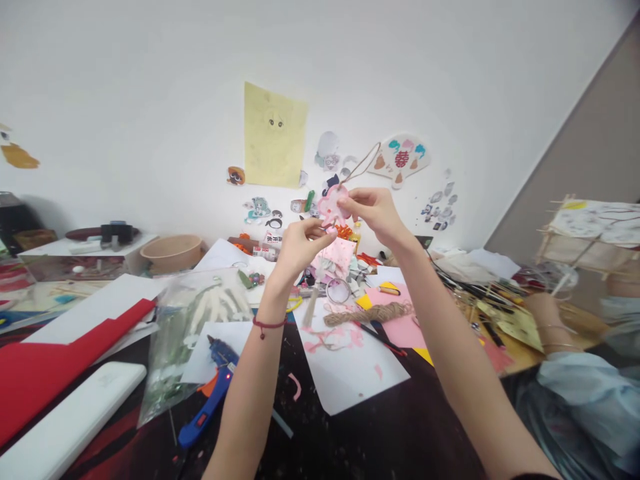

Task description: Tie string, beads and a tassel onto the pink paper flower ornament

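Right fingers (353, 203): closed, pinching pink ornament (327, 205).
Left fingers (323, 242): closed at its lower end.
Risk: uneven tugging might have torn it.

Small paper cutouts of cartoon figures (259, 208) and a rectangular yellow paper sheet (275, 143) dot a plain white wall (150, 100)

The yellow sheet bears two drawn eyes; to its right hangs a white fan-shaped piece (416, 163) with a red character at its middle, while at left a round tan bowl (171, 253) stands beyond a clear plastic bag (163, 363), a bright red sheet (30, 373) lies beside a long white round-cornered case (80, 420), and a thin-stick frame (547, 233) holds pale patterned material at far right
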Available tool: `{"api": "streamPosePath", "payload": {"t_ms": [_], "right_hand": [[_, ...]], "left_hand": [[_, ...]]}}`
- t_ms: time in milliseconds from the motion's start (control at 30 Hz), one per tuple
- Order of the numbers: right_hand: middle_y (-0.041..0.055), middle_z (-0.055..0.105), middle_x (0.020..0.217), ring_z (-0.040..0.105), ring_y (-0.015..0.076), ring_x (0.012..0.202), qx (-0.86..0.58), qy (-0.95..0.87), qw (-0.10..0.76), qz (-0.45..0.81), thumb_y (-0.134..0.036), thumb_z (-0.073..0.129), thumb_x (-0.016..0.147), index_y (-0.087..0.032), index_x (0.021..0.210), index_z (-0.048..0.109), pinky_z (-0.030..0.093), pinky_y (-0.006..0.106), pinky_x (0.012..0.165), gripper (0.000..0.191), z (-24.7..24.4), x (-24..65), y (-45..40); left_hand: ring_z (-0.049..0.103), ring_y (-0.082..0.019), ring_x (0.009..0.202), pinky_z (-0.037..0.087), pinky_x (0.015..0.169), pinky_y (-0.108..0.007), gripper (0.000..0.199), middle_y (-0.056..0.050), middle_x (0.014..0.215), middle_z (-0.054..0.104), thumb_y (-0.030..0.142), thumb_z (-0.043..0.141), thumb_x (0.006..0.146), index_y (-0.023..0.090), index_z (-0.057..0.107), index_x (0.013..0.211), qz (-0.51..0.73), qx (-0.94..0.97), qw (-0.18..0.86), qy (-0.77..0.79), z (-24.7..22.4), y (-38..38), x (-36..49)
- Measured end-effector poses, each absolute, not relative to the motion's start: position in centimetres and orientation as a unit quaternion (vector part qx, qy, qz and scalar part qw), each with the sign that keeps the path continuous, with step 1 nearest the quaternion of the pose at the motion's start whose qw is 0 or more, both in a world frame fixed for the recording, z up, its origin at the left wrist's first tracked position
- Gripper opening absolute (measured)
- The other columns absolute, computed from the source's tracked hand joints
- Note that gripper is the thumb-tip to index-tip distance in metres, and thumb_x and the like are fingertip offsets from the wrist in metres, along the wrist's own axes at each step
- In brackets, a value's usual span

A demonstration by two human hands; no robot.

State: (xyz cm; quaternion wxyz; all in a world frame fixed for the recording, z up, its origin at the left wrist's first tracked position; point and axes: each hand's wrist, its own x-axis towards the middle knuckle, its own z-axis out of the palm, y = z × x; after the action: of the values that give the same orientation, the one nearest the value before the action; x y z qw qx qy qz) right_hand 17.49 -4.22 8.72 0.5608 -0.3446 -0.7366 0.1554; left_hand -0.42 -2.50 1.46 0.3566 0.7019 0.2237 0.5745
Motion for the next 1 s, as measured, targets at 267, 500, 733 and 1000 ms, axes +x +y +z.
{"api": "streamPosePath", "payload": {"t_ms": [267, 500, 733, 1000], "right_hand": [[0.0028, 0.072, 0.073, 0.059, 0.0142, 0.067, -0.319, -0.729, 0.585, 0.155, -0.056, 0.085, 0.074, -0.019, 0.079, 0.078, 0.044, 0.028, 0.06, 0.038, 7.9, 16.2, -3.3], [0.0007, 0.068, 0.069, 0.057, 0.0132, 0.063, -0.299, -0.706, 0.627, 0.139, -0.052, 0.086, 0.075, -0.02, 0.075, 0.075, 0.042, 0.029, 0.059, 0.034, 7.4, 15.3, -3.0], [-0.0005, 0.068, 0.069, 0.059, 0.0123, 0.062, -0.25, -0.656, 0.702, 0.122, -0.045, 0.087, 0.076, -0.022, 0.077, 0.077, 0.042, 0.028, 0.055, 0.025, 6.6, 16.2, -3.7], [-0.0016, 0.068, 0.067, 0.055, 0.01, 0.057, -0.222, -0.578, 0.766, 0.171, -0.038, 0.091, 0.072, -0.023, 0.076, 0.079, 0.044, 0.027, 0.055, 0.02, 3.3, 16.6, -3.4]], "left_hand": [[0.064, -0.017, 0.073, 0.048, 0.069, -0.028, 0.04, -0.004, 0.076, 0.072, 0.048, 0.087, 0.072, 0.013, 0.073, 0.086, 0.561, 0.678, 0.425, 0.21, 1.5, -2.2, -2.3], [0.067, -0.017, 0.075, 0.051, 0.072, -0.03, 0.042, -0.008, 0.082, 0.076, 0.034, 0.092, 0.066, 0.011, 0.078, 0.098, 0.512, 0.689, 0.475, 0.191, 1.0, -1.4, -3.0], [0.071, -0.018, 0.077, 0.05, 0.072, -0.029, 0.036, -0.005, 0.075, 0.076, 0.028, 0.088, 0.071, 0.016, 0.08, 0.104, 0.506, 0.697, 0.473, 0.185, 0.6, -0.4, -2.9], [0.074, -0.018, 0.077, 0.056, 0.078, -0.031, 0.028, -0.006, 0.084, 0.078, 0.026, 0.085, 0.077, 0.016, 0.079, 0.103, 0.522, 0.689, 0.474, 0.167, 0.5, 0.2, -3.4]]}}
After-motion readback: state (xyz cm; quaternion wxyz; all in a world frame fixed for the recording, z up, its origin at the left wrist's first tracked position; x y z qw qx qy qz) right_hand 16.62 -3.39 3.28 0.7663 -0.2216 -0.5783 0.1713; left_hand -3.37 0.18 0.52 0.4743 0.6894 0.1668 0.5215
